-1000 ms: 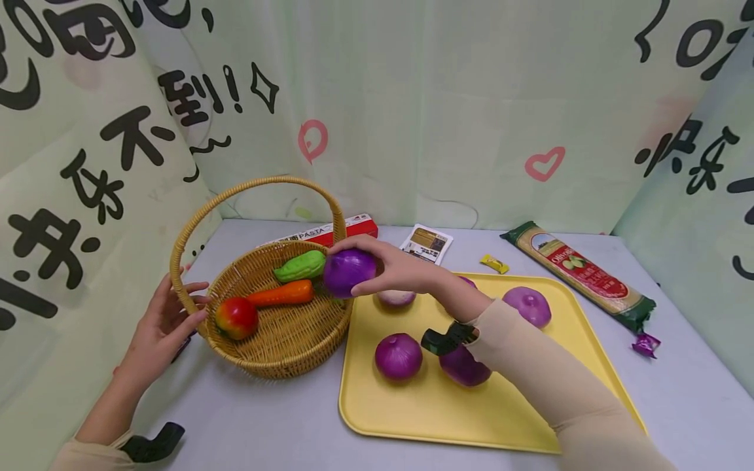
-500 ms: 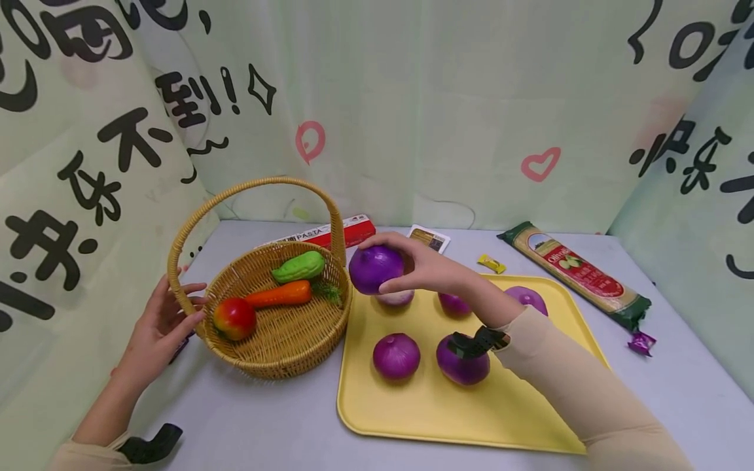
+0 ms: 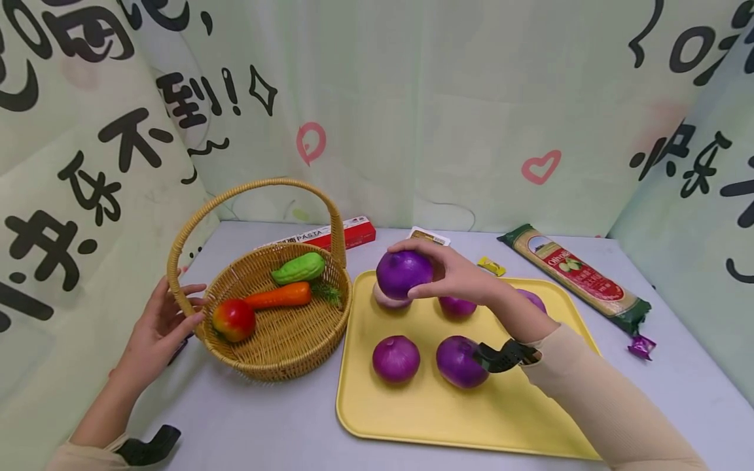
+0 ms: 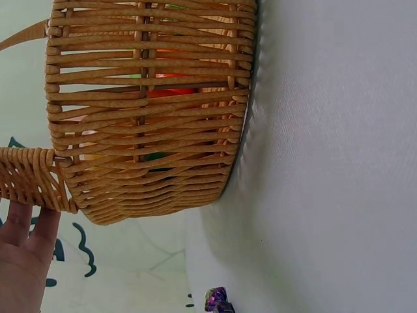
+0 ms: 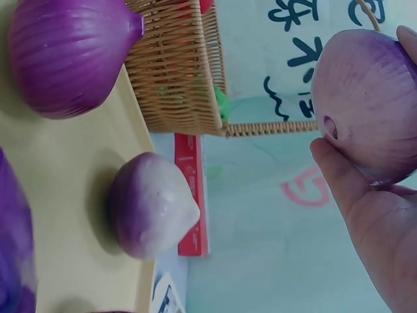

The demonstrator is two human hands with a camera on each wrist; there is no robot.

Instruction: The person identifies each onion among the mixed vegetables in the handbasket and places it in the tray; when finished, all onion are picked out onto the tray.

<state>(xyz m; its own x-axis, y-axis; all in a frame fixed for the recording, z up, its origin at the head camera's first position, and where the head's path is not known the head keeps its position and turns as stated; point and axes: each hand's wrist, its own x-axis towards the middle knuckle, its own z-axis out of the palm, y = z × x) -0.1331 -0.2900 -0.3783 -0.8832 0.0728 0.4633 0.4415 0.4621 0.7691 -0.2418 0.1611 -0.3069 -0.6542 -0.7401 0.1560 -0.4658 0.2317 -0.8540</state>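
Note:
My right hand (image 3: pixel 462 275) grips a purple onion (image 3: pixel 402 275) above the far left part of a yellow tray (image 3: pixel 412 428). Its pale root end shows in the right wrist view, with the thumb against the onion (image 5: pixel 365 98). My left hand (image 3: pixel 154 337) holds the wicker basket (image 3: pixel 283 369) at the foot of its tall handle, thumb in front and fingers behind. Inside the basket lie a green bitter melon (image 3: pixel 299 267), a carrot (image 3: pixel 281 296) and a red-yellow fruit (image 3: pixel 234 319). On the tray sit several purple onions, among them one at the front left (image 3: pixel 396 359) and a whitish one (image 5: pixel 153 205).
Behind the basket is a red pasta box (image 3: pixel 356 233). A white card (image 3: pixel 430 235) and a yellow candy (image 3: pixel 491 265) lie past the tray. To the right are a long pasta bag (image 3: pixel 577 271) and a purple candy (image 3: pixel 641 347). Printed curtains stand around the table.
My right hand has moved right with the onion, from the basket's right rim to over the tray. My left hand stays at the basket handle.

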